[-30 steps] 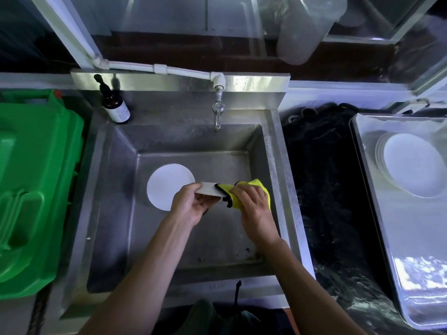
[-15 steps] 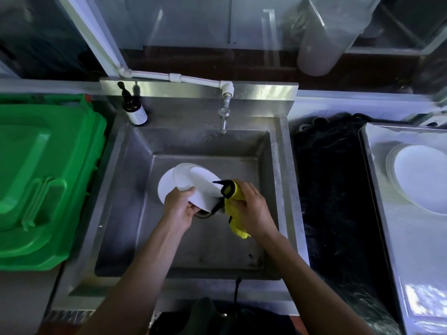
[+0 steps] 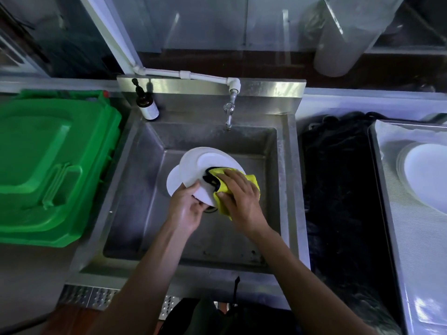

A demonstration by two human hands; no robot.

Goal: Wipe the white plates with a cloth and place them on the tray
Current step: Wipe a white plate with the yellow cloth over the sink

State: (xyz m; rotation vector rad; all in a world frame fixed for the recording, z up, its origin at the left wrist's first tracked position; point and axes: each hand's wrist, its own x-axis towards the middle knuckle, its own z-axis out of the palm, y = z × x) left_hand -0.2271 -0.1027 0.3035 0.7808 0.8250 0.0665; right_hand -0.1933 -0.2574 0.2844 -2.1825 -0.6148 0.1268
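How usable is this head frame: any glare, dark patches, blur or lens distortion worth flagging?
Head view: wide-angle bending curves the sink rim and tray edge; bright glare on the tray's near corner and on the backsplash; the black mass between sink and tray is too dark to read; upper background is soft and streaky; the held plate, yellow cloth, left hand and right hand stay sharp.

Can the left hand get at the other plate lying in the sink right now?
Probably not yet. The left hand grips the held plate, which the right hand wipes with the yellow cloth. The sink plate lies partly hidden beneath.
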